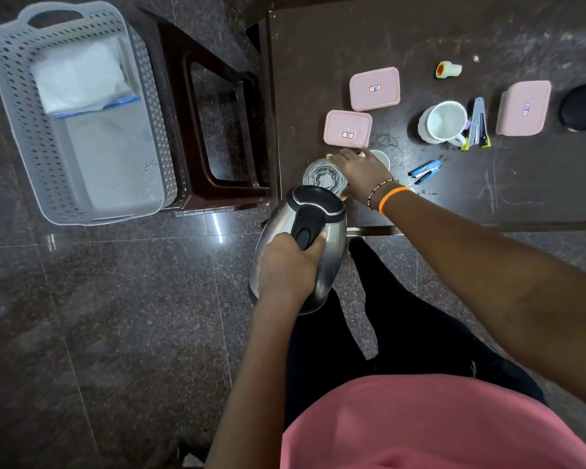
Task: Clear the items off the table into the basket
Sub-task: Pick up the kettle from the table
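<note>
A brown stool (214, 130) stands between bench (521, 191) and basket (24, 130), which holds white bags (78, 76); left hand (285, 265) grips the kettle (305, 238), right hand (359, 170) reaches open beside a glass (322, 176)

Dim, floor (217, 228) glare, fisheye edges

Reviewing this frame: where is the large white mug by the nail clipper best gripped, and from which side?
Probably by the handle of the white mug, which sticks out toward the table's near edge, so a hand can come from the person's side. The mug stands upright and looks empty. The nail clipper lies close on its right, crowding a grip around the body.
</note>
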Motion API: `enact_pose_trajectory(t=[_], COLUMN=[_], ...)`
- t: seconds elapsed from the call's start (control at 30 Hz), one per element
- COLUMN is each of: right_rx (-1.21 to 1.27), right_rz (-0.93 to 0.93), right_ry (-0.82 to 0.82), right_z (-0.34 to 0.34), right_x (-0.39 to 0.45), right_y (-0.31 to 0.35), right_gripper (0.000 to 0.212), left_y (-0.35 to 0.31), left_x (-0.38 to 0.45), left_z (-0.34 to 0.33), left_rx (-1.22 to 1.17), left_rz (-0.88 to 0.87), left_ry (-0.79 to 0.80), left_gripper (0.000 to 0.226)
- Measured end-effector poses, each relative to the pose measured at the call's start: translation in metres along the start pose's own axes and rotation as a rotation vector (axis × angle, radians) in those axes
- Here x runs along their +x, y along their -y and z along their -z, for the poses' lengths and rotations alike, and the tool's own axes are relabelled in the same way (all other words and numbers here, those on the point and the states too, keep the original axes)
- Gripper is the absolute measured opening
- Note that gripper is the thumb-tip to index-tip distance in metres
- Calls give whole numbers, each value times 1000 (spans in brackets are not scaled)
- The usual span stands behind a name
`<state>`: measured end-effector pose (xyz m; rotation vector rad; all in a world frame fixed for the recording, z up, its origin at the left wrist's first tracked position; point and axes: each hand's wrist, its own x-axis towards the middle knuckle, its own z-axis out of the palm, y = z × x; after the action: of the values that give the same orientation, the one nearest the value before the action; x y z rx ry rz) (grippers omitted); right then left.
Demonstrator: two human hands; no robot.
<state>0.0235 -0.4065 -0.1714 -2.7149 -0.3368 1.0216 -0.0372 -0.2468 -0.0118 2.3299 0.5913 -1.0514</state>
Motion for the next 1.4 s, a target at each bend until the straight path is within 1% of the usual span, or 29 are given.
enact_pose_trajectory(t=[0.17, 0.33, 0.57, 0.73, 0.93, 1.27, 1.4], right_rx=[86, 159, 168, 192, 203, 184, 184], right_rz=[-68, -89, -103, -108, -96, -92, -94], right_ry=[-30, -27, -4, -23, -39, -22, -22], right_z=[3, 6, 9, 11, 14, 15, 15], right_x=[-5, -6, -8, -10, -12, -14, -14], right_y=[2, 2, 3, 4, 5, 6, 6], right_gripper=[70, 66, 73, 66, 57, 68, 68], left_y=[1, -3, -4, -7, -7, -7, -7], left_x=[-1, -2, -1, -1, -2, 2, 2], left_z=[-1, -3, -2, 0, 1, 2, 3], left_rx=[22, 44, 41, 44, 18, 11, 9], left_rz=[2, 25, 21, 13, 14, 17, 31], left_ry=[-6, 7, 16, 19, 21, 44, 58], left_gripper=[46, 50, 47, 49, 46, 43, 42])
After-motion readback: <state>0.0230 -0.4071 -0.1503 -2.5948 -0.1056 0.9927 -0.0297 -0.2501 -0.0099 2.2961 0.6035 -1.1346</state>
